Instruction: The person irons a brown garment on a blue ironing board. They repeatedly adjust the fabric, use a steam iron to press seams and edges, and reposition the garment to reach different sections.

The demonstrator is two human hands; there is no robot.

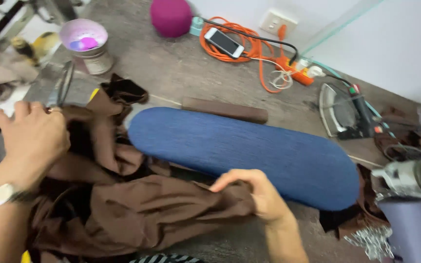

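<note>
Long blue padded pressing board (pixel 249 153) lying across the grey worktable (pixel 171 73). Crumpled brown fabric (pixel 137 209) heaped at its near left end. Left hand (pixel 32 136), wristwatch on, knuckles up, fingers curled into the fabric's upper fold. Right hand (pixel 257 192) palm down, pinching the fabric's edge just beside the board. Flat iron (pixel 344 114) far right; white phone (pixel 224 42) on coiled orange cable (pixel 254 48).

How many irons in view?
2: one iron lies on its side on the table right of the blue pad; a second iron, partly cropped, at the lower right edge.
</note>
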